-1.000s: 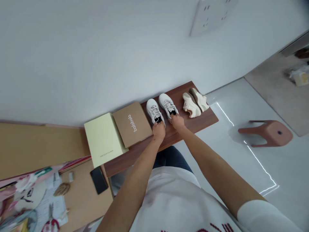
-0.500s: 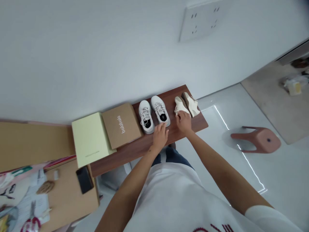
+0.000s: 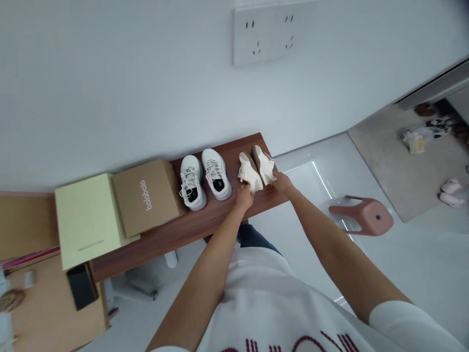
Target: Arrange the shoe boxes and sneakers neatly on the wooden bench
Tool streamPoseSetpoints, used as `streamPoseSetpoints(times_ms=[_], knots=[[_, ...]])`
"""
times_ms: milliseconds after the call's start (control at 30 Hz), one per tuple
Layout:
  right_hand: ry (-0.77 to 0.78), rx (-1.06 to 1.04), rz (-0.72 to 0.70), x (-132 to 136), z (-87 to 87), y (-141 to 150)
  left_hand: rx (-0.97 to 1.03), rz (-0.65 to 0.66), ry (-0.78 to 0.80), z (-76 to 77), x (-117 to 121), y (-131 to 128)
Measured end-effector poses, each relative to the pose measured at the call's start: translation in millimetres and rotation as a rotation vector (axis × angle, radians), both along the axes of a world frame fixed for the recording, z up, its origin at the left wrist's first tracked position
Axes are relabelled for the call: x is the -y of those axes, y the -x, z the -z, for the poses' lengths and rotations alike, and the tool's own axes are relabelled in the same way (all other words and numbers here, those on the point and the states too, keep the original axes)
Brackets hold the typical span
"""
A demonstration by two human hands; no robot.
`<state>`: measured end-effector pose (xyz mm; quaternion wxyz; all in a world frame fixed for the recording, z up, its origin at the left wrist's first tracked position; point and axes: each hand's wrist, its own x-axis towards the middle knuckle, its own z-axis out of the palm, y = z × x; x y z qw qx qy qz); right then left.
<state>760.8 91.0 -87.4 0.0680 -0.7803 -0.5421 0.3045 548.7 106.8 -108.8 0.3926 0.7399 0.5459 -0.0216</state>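
A pair of small cream shoes with brown soles lies on its sides near the right end of the brown wooden shelf (image 3: 220, 215), soles facing each other. My left hand (image 3: 245, 197) has its fingers closed at the near end of the left cream shoe (image 3: 249, 172). At the right cream shoe (image 3: 264, 164), my right hand (image 3: 282, 183) grips the near outer side. Left of them stand two larger white sneakers, the left sneaker (image 3: 190, 171) and the right sneaker (image 3: 215, 168), upright with toes toward the wall.
A brown shoe box (image 3: 146, 195) and a pale green box (image 3: 88, 220) sit on the shelf's left part. A black phone (image 3: 82, 287) lies on cardboard at lower left. A pink stool (image 3: 373, 216) stands on the floor at right. The wall carries a socket plate (image 3: 271, 34).
My left hand has gone from beside the white sneaker to the left cream shoe. My right hand has shifted from the left cream shoe to the right one. The view has swung right.
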Motion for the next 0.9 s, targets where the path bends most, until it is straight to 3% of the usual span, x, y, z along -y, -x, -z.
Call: streamPoseSetpoints(times_ms=[133, 267, 433, 600, 900], knots=[[-0.074, -0.005, -0.069, -8.1, -5.0, 1.0, -0.028, -0.021, -0.058, -5.3, -10.8, 5.8], [-0.160, 0.114, -0.167, -17.4, -17.4, 5.8, -0.043, -0.014, -0.179, -21.0, -24.9, 11.0], [-0.126, 0.259, -0.275, -29.0, -28.1, 27.8, -0.114, 0.056, -0.229, -36.8, -36.7, -0.1], [-0.057, 0.301, -0.314, -37.5, -27.8, 44.4, -0.182, 0.089, -0.233, -38.2, -39.8, -5.1], [-0.017, 0.330, -0.340, -56.7, -30.7, 49.6, -0.242, 0.084, -0.217, -35.9, -50.4, -8.7]])
